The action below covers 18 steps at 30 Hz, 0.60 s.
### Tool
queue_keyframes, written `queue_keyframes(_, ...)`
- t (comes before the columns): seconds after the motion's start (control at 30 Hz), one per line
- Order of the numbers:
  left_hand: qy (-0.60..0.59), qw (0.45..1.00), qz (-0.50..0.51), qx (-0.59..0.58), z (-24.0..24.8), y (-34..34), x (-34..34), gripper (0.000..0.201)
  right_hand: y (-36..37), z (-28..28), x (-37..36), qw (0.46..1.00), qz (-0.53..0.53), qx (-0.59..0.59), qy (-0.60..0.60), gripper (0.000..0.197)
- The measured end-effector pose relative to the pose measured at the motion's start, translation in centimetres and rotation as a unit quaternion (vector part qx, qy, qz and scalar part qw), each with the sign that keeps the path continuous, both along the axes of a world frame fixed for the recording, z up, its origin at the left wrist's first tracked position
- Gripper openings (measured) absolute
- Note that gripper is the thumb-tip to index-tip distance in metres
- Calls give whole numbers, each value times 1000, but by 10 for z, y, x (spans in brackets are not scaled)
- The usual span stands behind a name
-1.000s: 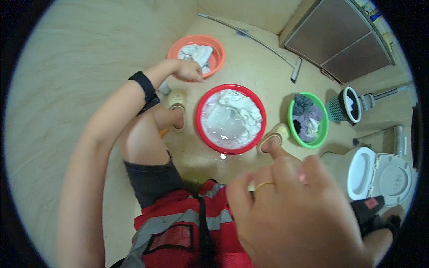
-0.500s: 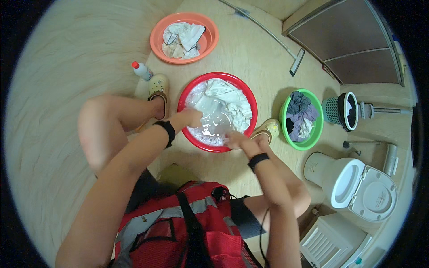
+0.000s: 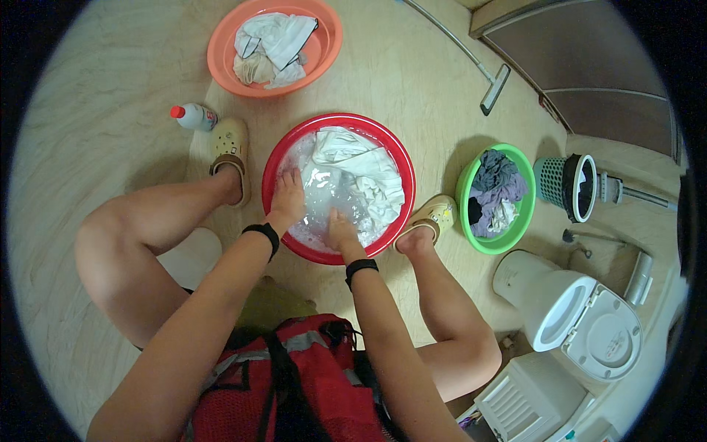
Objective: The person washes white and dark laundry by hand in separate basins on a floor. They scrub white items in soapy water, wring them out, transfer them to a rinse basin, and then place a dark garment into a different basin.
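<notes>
A red basin of sudsy water stands on the floor between my feet. Soaked white cloth is bunched along its far and right side, partly above the water. My left hand is at the basin's left side, fingers spread and reaching over the soapy water, gripping nothing. Lower down, my right hand dips in at the near rim with its visible fingers stretched forward. The water blurs its fingertips, and no cloth shows in it. Both wrists wear black bands.
Far left, an orange basin holds white laundry beside a red-capped white bottle. A green basin of dark, purple and white clothes stands right, near a waste bin, a toilet and a floor squeegee.
My right hand has moved left and further into the basin. The left hand has opened out flat with its fingers spread. The whole view has shifted slightly.
</notes>
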<state>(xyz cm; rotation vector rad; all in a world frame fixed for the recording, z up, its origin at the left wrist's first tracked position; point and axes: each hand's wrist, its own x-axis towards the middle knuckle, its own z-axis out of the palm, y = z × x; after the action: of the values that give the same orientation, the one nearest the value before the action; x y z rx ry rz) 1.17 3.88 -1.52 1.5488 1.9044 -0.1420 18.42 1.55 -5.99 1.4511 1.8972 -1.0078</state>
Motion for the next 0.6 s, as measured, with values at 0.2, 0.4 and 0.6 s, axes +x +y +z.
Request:
queue_keyframes(0.2,-4,999,-28,14,-18,-24,-8,84,11,34,-10,999,31,-24,19,30)
queue_keyframes(0.4,-39,995,-88,0,29,-46,17,93,36,170,26,980,-70,15,185,29)
queue_keyframes(0.6,-477,878,-32,29,55,-46,29,80,50,289,27,968,-57,8,243,23)
